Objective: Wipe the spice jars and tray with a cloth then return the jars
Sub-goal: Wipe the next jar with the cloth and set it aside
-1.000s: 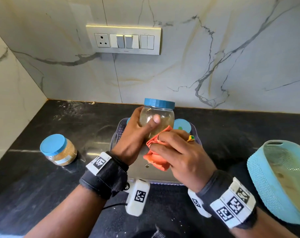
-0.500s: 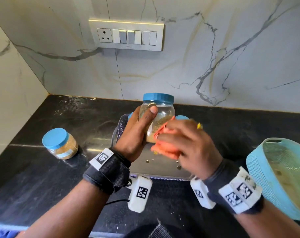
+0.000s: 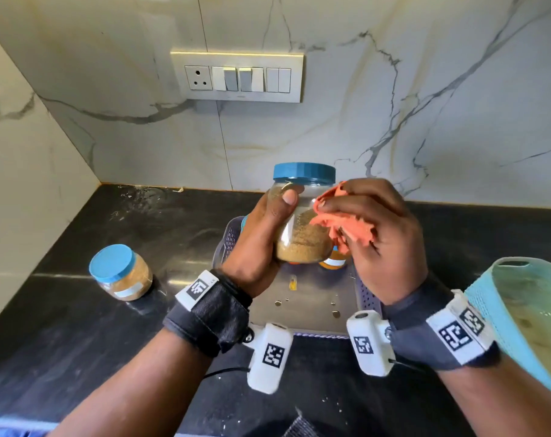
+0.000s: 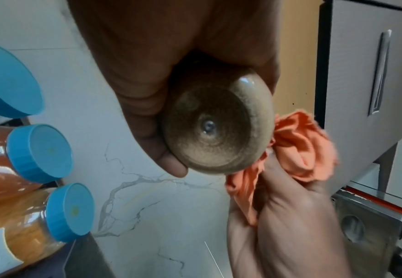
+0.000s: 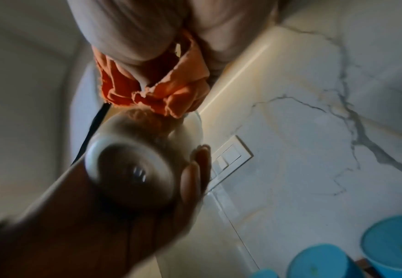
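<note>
Fingers [image 4: 171, 165] under jar's base [image 4: 209, 129]

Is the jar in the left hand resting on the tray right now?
No. The left hand holds the jar in the air above the tray, clear of its surface.

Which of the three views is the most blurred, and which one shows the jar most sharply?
Right wrist: the dimmest and most smeared, jar base streaked, cloth soft. Left wrist: jar base sharp, the right hand below it pale and blurred. Head: evenly lit, jar and left hand clear.
</note>
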The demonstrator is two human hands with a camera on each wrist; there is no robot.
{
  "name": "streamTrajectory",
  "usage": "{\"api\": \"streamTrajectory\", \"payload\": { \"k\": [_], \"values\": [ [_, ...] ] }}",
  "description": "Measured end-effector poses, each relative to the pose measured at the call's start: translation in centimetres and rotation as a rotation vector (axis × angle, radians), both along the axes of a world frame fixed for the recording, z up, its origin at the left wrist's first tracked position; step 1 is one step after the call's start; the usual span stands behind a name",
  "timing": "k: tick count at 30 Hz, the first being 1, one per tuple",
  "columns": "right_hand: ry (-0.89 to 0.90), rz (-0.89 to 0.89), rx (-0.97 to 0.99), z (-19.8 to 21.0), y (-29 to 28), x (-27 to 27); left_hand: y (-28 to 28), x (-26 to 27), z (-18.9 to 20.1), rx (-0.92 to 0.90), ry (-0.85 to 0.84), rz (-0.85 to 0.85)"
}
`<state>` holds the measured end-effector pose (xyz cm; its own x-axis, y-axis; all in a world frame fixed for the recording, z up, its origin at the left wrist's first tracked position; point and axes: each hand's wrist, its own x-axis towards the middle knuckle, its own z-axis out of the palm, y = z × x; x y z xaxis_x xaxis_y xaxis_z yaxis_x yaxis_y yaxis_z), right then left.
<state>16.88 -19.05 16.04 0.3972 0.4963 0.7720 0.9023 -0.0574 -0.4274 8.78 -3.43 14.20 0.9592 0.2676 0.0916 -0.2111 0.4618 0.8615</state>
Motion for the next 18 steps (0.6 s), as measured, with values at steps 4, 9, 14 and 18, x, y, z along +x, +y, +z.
{"api": "streamTrajectory", "payload": {
  "k": [4, 9, 14, 18],
  "values": [
    [0.128, -0.067, 0.071, 0.1, 0.6, -0.9, -0.1, 0.3, 0.2, 0.004, -0.007, -0.023],
    [-0.097, -0.077, -0.079, -2.4, -0.6, -3.7, 0.4, -0.3, -0.1, -0.093, 0.018, -0.025],
    [-0.365, -0.067, -0.31, -2.9, -0.2, -3.5, 0.8, -0.5, -1.2, -0.006, 0.156, 0.002],
    [-0.516, -0.05, -0.384, -2.6, 0.2, -4.3, 0.8, -0.8, -2.3, 0.236, 0.169, 0.105]
  ]
}}
